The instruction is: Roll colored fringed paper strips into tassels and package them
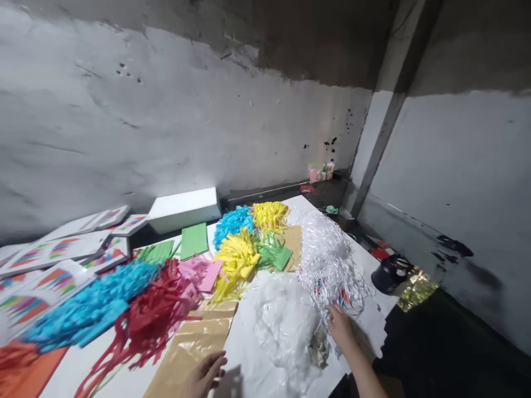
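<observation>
My left hand [206, 375] rests at the bottom edge on a tan glossy sheet [191, 345], fingers stretched flat on it. My right hand [341, 326] reaches into the near edge of a heap of white shredded paper strips [327, 260], its fingers curled among the strands. Between the hands lies a crumpled clear plastic bag [284, 326]. Piles of fringed paper spread across the white board [373, 320]: yellow [237, 257], blue [93, 304], red [153, 320], pink [194, 271] and green [271, 251].
A white box [183, 209] sits near the wall. Printed boxes with coloured stripes [50, 257] lie at left. A flat green sheet [194, 240] lies behind the piles. A black round object [388, 273] and gold foil [417, 287] sit at right on the dark floor. Small bottles [321, 171] stand in the corner.
</observation>
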